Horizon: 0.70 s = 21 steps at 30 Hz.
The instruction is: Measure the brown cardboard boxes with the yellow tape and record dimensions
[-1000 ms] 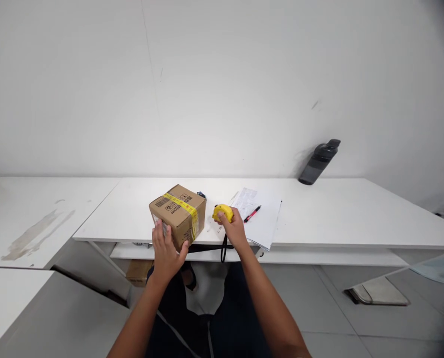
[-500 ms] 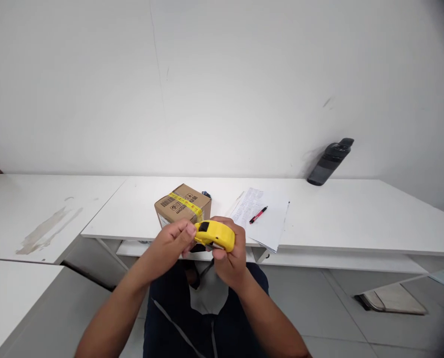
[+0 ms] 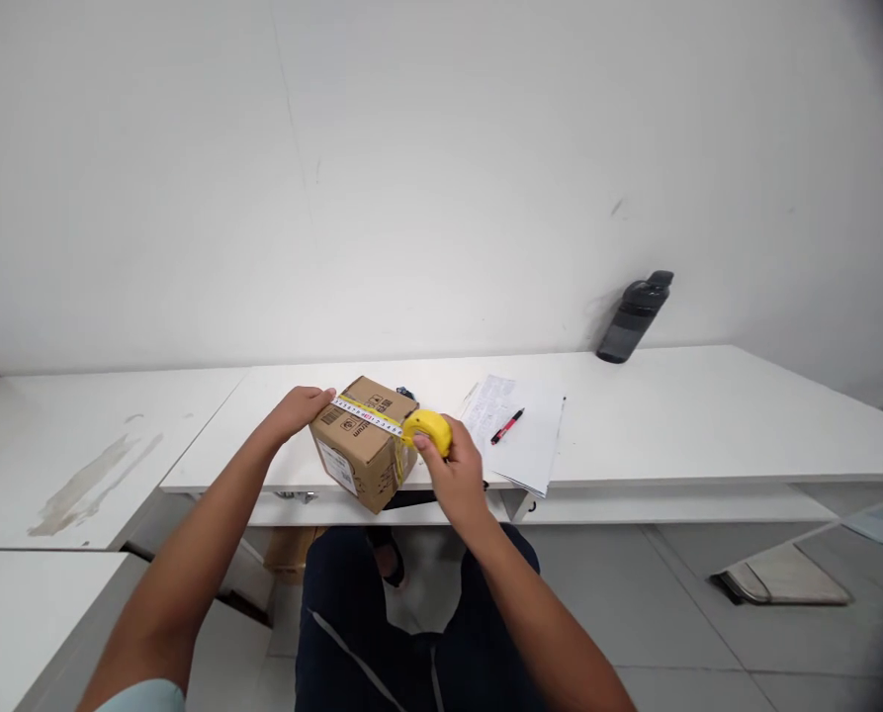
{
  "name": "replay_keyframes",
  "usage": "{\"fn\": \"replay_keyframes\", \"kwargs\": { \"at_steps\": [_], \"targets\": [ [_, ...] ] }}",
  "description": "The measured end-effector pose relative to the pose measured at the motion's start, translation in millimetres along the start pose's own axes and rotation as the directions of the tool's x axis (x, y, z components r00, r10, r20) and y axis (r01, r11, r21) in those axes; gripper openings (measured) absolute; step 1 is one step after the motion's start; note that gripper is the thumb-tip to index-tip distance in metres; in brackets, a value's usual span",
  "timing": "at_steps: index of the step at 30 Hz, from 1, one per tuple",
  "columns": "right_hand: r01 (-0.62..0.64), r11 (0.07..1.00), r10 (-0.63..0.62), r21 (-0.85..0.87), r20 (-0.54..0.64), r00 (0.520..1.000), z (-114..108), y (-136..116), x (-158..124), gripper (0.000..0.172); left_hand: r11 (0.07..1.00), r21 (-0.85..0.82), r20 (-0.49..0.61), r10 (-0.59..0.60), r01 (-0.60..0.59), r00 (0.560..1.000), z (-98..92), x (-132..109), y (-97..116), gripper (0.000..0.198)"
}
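Note:
A brown cardboard box with printed symbols, a label and yellow tape sits at the front of the white desk. Across its top lies the pulled-out blade of a tape measure. My right hand is closed around the yellow tape measure case, held at the box's right edge. At the left edge of the box, my left hand pinches the blade's free end with its fingertips. The hook at that end is hidden by the fingers.
Right of the box, a red and black pen lies on loose paper sheets. A dark bottle leans against the wall at the back right. Under the desktop runs a shelf. Another white table adjoins at left.
The blade has been drawn out of the case and laid over the box top. My left hand has moved left and up to the box's far left edge, away from the case.

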State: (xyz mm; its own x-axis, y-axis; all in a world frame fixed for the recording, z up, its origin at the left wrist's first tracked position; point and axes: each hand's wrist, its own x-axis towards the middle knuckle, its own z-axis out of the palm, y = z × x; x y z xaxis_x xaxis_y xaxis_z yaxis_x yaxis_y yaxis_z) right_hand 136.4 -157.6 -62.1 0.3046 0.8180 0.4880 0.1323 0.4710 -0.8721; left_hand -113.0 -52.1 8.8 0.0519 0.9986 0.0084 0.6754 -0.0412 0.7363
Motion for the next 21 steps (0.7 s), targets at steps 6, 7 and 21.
{"fn": "replay_keyframes", "kwargs": {
  "at_steps": [6, 7, 21],
  "targets": [
    [0.020, 1.000, -0.020, -0.001, 0.069, 0.997, 15.1, -1.8, 1.9, 0.032, 0.924, 0.378, -0.158, 0.002, 0.058, 0.987, 10.5, -10.3, 23.2, 0.042],
    [-0.011, 0.999, 0.008, 0.042, 0.085, 0.996, 11.7, 0.3, 3.8, 0.034, 0.925, 0.376, -0.193, 0.028, 0.048, 0.981, 7.2, -12.6, 26.9, 0.041],
    [-0.332, 0.877, 0.195, 0.348, 0.373, 0.907, 52.1, 48.3, 168.3, 0.041, 0.844, -0.535, -0.259, -0.143, -0.019, 0.955, 69.4, -124.3, -19.2, 0.052]
  ]
}}
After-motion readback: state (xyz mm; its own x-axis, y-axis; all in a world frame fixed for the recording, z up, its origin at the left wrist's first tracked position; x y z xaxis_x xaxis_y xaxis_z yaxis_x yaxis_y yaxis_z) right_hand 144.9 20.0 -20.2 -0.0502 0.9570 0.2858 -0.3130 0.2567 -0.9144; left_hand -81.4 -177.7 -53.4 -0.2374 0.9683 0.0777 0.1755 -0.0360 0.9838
